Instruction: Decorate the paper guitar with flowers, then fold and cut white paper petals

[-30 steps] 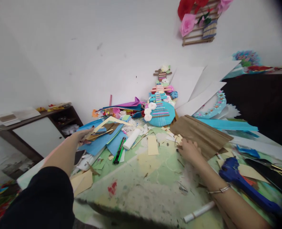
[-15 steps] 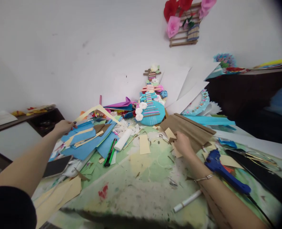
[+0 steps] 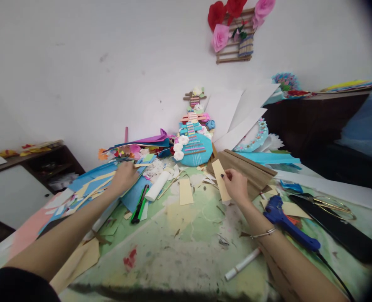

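Head view shows a cream strip [image 3: 220, 183], narrow, straight-edged and tilted.

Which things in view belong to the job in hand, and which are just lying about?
In use, judging by contact:
cream paper strip, held by the right hand
paper pile, at the left hand (grip unclear)
second cream strip, possibly

Lying about, untouched:
blue glue gun
green cutter
white roll
blue guitar-shaped craft

The head view looked forward and slightly down from above and behind the left hand [image 3: 126, 175] and right hand [image 3: 236, 185], near the tabletop [image 3: 170, 251], facing the white wall [image 3: 110, 92] beyond them.
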`<state>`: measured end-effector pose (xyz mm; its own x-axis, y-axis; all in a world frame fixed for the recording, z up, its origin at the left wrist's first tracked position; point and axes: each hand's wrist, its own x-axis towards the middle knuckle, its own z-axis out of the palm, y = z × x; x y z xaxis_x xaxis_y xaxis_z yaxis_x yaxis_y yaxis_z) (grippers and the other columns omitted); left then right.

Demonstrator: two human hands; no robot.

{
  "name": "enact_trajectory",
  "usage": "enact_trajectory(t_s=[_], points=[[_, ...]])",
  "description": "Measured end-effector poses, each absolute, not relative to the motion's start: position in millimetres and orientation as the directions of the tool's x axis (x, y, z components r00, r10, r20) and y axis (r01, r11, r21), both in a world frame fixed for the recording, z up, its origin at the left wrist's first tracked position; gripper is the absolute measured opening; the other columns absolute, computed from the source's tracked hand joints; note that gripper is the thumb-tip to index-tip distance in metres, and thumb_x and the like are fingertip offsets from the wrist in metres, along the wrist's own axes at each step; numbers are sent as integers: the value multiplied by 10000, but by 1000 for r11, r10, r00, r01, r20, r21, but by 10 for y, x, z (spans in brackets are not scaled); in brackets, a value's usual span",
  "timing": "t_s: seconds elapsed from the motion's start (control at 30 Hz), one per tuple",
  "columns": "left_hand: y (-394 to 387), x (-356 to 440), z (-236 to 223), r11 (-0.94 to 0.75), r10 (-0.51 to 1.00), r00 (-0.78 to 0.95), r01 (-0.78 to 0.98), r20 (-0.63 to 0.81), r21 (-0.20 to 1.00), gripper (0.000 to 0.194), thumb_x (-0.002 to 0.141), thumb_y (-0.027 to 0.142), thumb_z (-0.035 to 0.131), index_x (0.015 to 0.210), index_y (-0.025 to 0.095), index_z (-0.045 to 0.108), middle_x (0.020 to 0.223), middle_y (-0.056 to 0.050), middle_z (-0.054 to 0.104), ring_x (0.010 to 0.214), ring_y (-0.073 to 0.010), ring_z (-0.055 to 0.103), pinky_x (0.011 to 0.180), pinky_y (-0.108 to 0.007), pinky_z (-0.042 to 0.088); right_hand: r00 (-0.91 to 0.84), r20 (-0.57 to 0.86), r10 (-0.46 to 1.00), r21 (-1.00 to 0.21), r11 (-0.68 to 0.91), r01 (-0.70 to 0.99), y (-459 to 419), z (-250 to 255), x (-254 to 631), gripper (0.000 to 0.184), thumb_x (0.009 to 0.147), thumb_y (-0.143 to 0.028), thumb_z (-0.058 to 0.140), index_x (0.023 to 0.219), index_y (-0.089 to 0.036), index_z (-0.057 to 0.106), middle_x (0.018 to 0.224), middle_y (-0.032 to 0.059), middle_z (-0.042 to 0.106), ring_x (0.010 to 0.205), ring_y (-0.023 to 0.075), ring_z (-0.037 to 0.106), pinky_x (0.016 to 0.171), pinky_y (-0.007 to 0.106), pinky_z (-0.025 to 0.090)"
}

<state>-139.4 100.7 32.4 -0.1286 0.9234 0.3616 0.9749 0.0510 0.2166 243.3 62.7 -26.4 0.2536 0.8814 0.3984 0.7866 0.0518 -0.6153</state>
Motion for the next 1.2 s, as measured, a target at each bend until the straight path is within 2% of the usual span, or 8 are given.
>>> enact_trajectory(t_s=[0.1,0.23,0.43,0.57,0.73,0.87,1.03,1.2], points=[[934,-705,35,-196,963,147,958,227,211,243,714,419,568,738,178,548,823,-99,621,824,-259,575,720,-309,386,231,303,925,-624,9,781,616,-277,2412,179,825,-218,491,891,-158,646,904,71,688,822,182,607,693,253,378],[847,-51,-290,-148,988,149,892,31,427,416,571,585,646,556,191,512,783,-162,646,873,-341,592,693,-343,389,172,220,960,-613,-1,790,641,-346,2415,158,738,-116,553,834,-142,676,882,90,700,835,190,623,690,246,392],[961,288,-326,-49,995,97,743,-35,667,281,404,299,777,519,206,537,766,-114,684,920,-347,598,694,-320,408,92,161,983,-666,39,745,664,-459,2349,349,614,-72,626,952,-149,660,847,62,693,820,192,626,663,234,407],[891,396,-316,-30,997,80,585,-21,811,212,571,338,698,590,186,551,767,-117,675,872,-308,616,644,-305,430,102,168,981,-759,62,648,616,-483,2189,465,643,-108,623,1103,-133,560,831,43,680,752,165,620,639,230,424],[630,582,-306,5,983,177,244,-50,970,294,776,417,512,836,146,608,816,-113,682,763,-227,647,628,-298,487,152,212,965,-839,100,535,533,-423,2076,379,701,-107,530,1078,-152,533,908,51,671,763,151,619,678,240,448],[527,715,-313,166,958,251,-89,-139,982,287,685,375,649,833,134,600,769,-103,673,668,-208,640,582,-297,491,174,239,955,-862,126,491,514,-380,2075,362,694,-88,503,1045,-140,573,899,65,679,835,180,625,738,270,460],[599,689,-331,66,997,53,-72,-62,995,353,567,312,768,735,162,496,632,-22,618,548,-154,591,513,-248,448,37,292,956,-870,249,426,470,-344,2038,317,714,-75,445,912,-194,663,794,1,700,714,142,645,637,234,490],[593,313,-167,11,998,-64,-79,-16,997,516,558,289,775,925,211,420,705,-5,645,543,-150,599,493,-243,450,131,384,914,-826,277,492,481,-32,2260,291,739,-125,459,938,-162,668,876,52,702,781,167,649,727,264,472]])
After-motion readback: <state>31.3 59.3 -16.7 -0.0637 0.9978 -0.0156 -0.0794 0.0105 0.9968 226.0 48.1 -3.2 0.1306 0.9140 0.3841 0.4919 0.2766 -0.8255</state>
